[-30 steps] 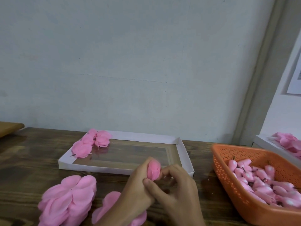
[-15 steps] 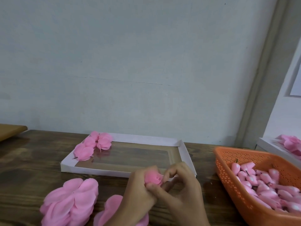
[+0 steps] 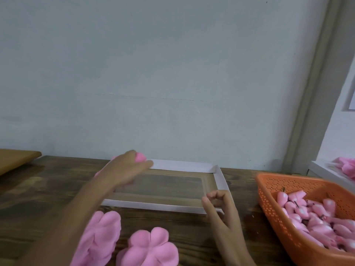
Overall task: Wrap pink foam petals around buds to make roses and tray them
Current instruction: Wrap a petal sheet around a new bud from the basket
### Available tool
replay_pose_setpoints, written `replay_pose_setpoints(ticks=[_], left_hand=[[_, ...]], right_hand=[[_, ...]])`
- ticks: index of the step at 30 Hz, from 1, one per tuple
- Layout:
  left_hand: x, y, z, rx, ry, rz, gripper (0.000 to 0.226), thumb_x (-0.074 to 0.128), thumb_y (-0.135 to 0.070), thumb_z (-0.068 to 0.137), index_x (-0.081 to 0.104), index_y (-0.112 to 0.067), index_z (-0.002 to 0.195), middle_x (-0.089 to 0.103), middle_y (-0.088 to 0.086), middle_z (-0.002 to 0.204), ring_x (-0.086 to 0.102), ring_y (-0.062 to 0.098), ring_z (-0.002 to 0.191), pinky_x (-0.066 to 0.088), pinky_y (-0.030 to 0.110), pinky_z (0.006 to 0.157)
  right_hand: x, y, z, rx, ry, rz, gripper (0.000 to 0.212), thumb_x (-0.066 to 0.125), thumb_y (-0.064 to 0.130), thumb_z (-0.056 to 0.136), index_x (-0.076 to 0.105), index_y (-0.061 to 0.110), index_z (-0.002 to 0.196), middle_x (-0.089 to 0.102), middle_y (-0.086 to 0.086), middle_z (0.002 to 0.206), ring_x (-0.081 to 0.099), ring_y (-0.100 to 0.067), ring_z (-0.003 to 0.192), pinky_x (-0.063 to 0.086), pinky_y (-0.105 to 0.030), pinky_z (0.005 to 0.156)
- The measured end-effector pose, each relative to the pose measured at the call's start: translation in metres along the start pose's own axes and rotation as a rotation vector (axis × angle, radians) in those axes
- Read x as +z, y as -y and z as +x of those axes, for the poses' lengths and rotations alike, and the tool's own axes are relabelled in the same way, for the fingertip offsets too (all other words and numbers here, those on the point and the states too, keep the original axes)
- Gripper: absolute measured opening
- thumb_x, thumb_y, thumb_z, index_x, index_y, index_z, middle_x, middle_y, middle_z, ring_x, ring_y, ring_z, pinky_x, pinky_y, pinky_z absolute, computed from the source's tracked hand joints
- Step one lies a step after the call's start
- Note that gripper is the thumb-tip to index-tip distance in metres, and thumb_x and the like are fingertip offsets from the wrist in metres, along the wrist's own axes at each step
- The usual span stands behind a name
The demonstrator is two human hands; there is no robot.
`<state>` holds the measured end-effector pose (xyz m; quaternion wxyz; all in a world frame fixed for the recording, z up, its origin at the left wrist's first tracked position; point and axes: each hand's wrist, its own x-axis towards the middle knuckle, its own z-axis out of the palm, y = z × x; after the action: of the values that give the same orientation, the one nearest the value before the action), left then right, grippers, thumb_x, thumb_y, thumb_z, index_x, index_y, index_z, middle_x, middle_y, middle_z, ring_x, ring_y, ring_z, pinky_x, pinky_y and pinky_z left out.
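Open tray floor — orange basket rightward

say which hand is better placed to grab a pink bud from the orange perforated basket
Right: the right hand is empty, near the orange perforated basket; the left hand holds a pink foam rose.

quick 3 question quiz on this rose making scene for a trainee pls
1. True or false: the left hand holds a pink rose over the far left end of the white tray.
2. The pink buds lie in: A the white tray; B the orange basket; C a glass jar.
3. Fill in: the right hand, by the tray's near right corner, holds ____.
Key: 1 true; 2 B; 3 nothing.
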<state>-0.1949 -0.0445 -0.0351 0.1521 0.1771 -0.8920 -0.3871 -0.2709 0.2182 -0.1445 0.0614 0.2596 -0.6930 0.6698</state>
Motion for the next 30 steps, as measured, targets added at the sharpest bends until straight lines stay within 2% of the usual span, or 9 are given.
replay_pose_setpoints(ticks=[4, 6, 9, 16, 21, 24, 26, 28, 30], left_hand=[[-0.016, 0.037, 0.048, -0.245, 0.045, 0.297, 0.033, 0.038, -0.029, 0.113, 0.040, -0.023, 0.080, 0.033, -0.005, 0.080, 0.039, 0.010, 0.070, 0.036, 0.023, 0.065], [-0.009, 0.063, 0.064, -0.233, 0.047, 0.550, 0.028, 0.039, -0.027, 0.113, 0.058, -0.007, 0.114, 0.047, -0.001, 0.090, 0.048, 0.018, 0.088, 0.042, 0.029, 0.078], [-0.002, 0.095, 0.071, -0.184, 0.061, 0.848, 0.045, 0.036, -0.031, 0.112, 0.049, -0.004, 0.145, 0.050, 0.015, 0.142, 0.050, 0.027, 0.124, 0.042, 0.036, 0.106], [-0.008, 0.124, 0.079, 0.025, 0.096, 1.225, 0.038, 0.032, -0.040, 0.110, 0.048, -0.027, 0.142, 0.036, 0.006, 0.149, 0.040, 0.024, 0.135, 0.038, 0.035, 0.107], [-0.016, 0.122, 0.074, 0.128, 0.189, 0.981, 0.033, 0.051, -0.035, 0.107, 0.057, -0.033, 0.139, 0.043, 0.001, 0.141, 0.045, 0.015, 0.127, 0.040, 0.031, 0.111], [-0.023, 0.109, 0.063, 0.311, 0.215, 0.804, 0.021, 0.062, -0.014, 0.096, 0.060, -0.032, 0.107, 0.051, 0.003, 0.120, 0.053, 0.022, 0.111, 0.047, 0.041, 0.106], [-0.025, 0.104, 0.056, 0.263, 0.127, 0.959, 0.032, 0.065, -0.025, 0.096, 0.053, -0.042, 0.121, 0.055, -0.002, 0.127, 0.056, 0.016, 0.115, 0.047, 0.032, 0.100], [-0.021, 0.096, 0.050, 0.235, -0.071, 1.066, 0.044, 0.069, -0.031, 0.092, 0.057, -0.030, 0.134, 0.059, 0.003, 0.136, 0.057, 0.019, 0.120, 0.048, 0.030, 0.096], [-0.017, 0.081, 0.038, 0.360, -0.134, 0.989, 0.028, 0.071, -0.025, 0.090, 0.067, -0.032, 0.117, 0.066, 0.000, 0.122, 0.062, 0.015, 0.106, 0.053, 0.032, 0.089]], right_hand=[[0.001, -0.003, 0.005, 0.052, 0.003, -0.016, 0.039, 0.071, 0.058, 0.085, 0.062, 0.025, 0.105, 0.066, 0.017, 0.097, 0.066, -0.005, 0.092, 0.060, -0.042, 0.080], [0.002, -0.005, 0.006, 0.062, 0.015, -0.027, 0.036, 0.073, 0.052, 0.084, 0.062, 0.025, 0.105, 0.067, 0.013, 0.096, 0.066, -0.003, 0.093, 0.060, -0.032, 0.077], [0.002, -0.007, 0.006, 0.064, 0.046, -0.080, 0.035, 0.074, 0.048, 0.082, 0.061, 0.026, 0.106, 0.066, 0.006, 0.097, 0.066, -0.001, 0.094, 0.055, -0.016, 0.075], [0.001, -0.001, 0.000, 0.054, 0.104, -0.164, 0.025, 0.077, 0.032, 0.093, 0.056, 0.031, 0.108, 0.066, 0.003, 0.097, 0.067, -0.003, 0.093, 0.054, -0.017, 0.076], [-0.001, 0.010, -0.003, 0.049, 0.144, -0.173, 0.028, 0.079, 0.025, 0.092, 0.057, 0.031, 0.108, 0.066, 0.007, 0.100, 0.067, -0.002, 0.095, 0.056, -0.018, 0.074], [-0.020, 0.035, 0.009, -0.163, 0.006, -0.221, 0.024, 0.080, 0.018, 0.091, 0.062, 0.031, 0.101, 0.067, 0.006, 0.091, 0.066, -0.014, 0.079, 0.056, -0.027, 0.066], [-0.054, 0.055, 0.033, -0.307, -0.180, -0.336, 0.013, 0.075, 0.024, 0.091, 0.064, 0.031, 0.091, 0.069, 0.012, 0.085, 0.066, -0.011, 0.077, 0.052, -0.027, 0.065], [-0.103, 0.074, 0.065, -0.293, -0.301, -0.546, 0.008, 0.069, 0.031, 0.091, 0.063, 0.032, 0.086, 0.069, 0.017, 0.079, 0.064, -0.005, 0.072, 0.046, -0.024, 0.060], [-0.150, 0.075, 0.098, -0.132, -0.223, -0.884, 0.008, 0.068, 0.025, 0.094, 0.065, 0.031, 0.089, 0.072, 0.014, 0.086, 0.064, -0.006, 0.074, 0.047, -0.027, 0.063]])
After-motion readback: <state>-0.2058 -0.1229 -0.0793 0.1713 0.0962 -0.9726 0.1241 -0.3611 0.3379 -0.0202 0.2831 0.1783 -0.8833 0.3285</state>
